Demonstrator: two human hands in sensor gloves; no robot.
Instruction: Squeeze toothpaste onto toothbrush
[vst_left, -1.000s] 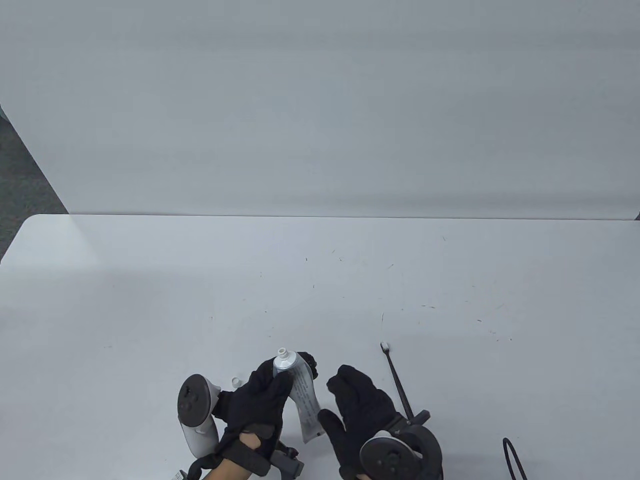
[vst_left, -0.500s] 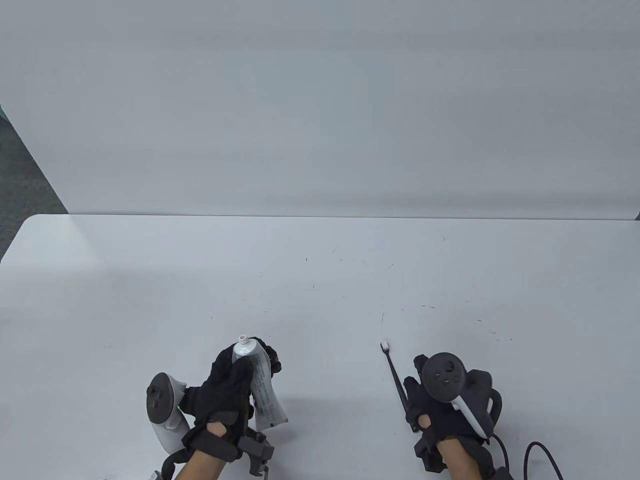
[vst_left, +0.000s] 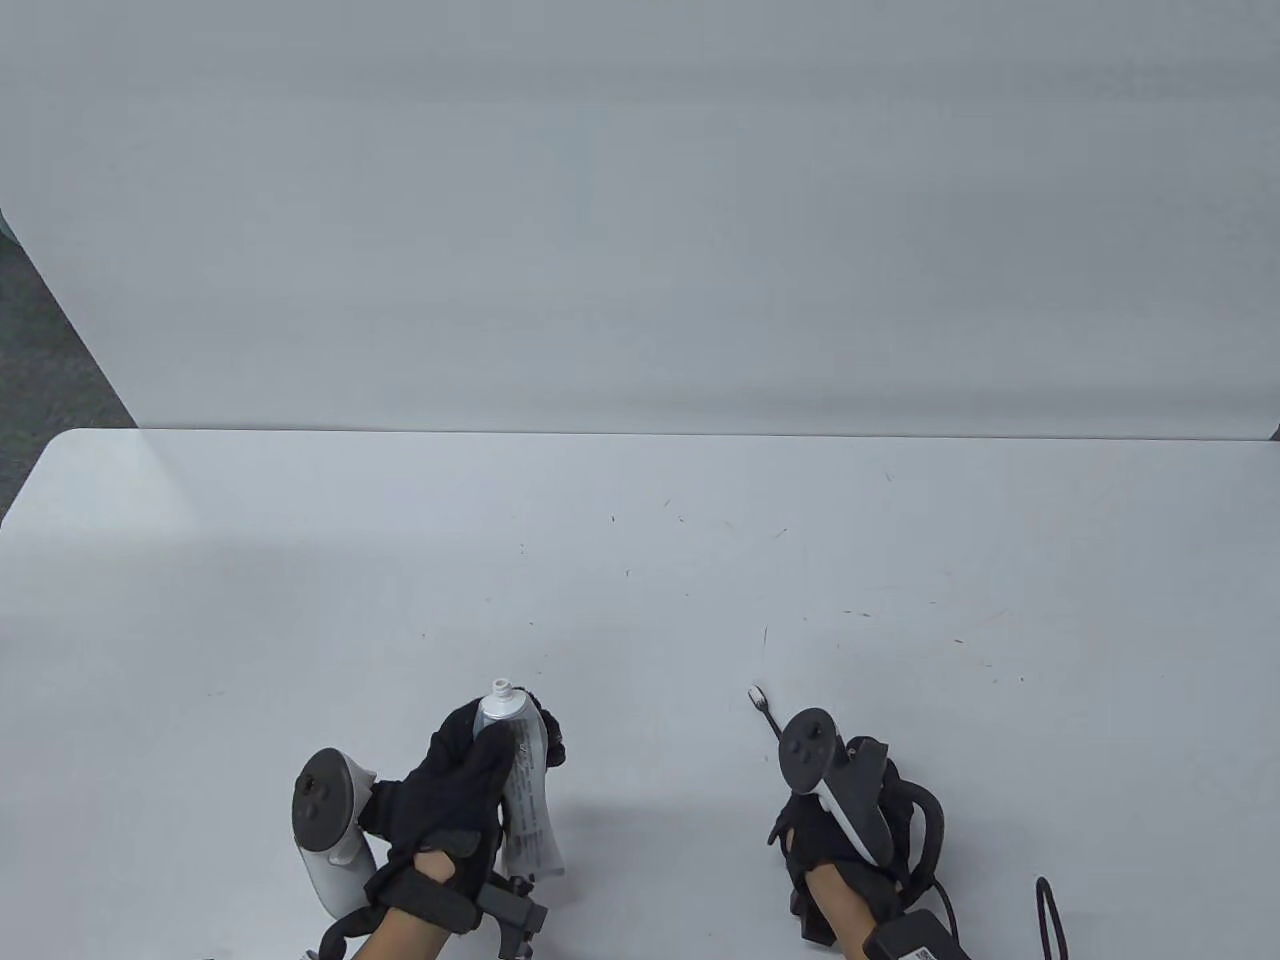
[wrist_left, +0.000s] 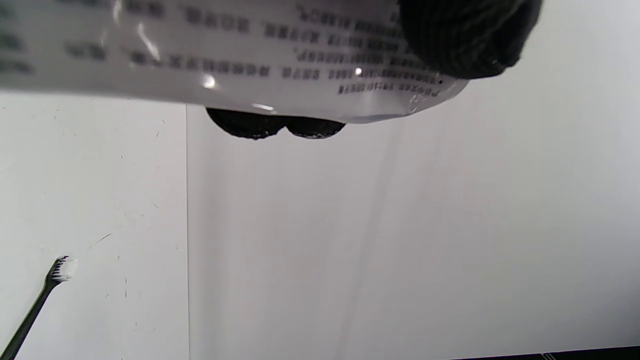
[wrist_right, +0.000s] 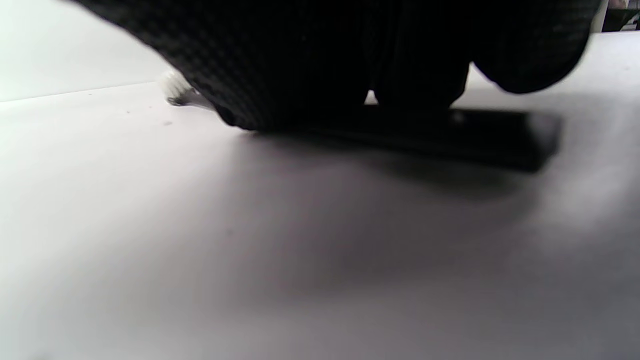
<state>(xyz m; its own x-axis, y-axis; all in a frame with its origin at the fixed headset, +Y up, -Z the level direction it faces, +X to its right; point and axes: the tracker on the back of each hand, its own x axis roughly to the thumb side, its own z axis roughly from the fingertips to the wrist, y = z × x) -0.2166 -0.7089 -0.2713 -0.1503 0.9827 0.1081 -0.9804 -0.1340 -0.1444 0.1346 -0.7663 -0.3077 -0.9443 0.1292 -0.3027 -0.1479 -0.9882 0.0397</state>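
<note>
Hands: left (vst_left: 455, 790) grips tube (vst_left: 520, 790); right (vst_left: 820, 840) (seemingly) toothbrush (vst_left: 762, 700).

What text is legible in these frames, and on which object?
None can be quoted.
White toothpaste tube held by the gloved left hand: rows of small dark print, too blurred to read in the wrist view, too small in the table view.
Black toothbrush with white bristles: no markings visible.

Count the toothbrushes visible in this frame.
1. The toothbrush lies on the table under the right hand; only its bristle end shows.
</note>
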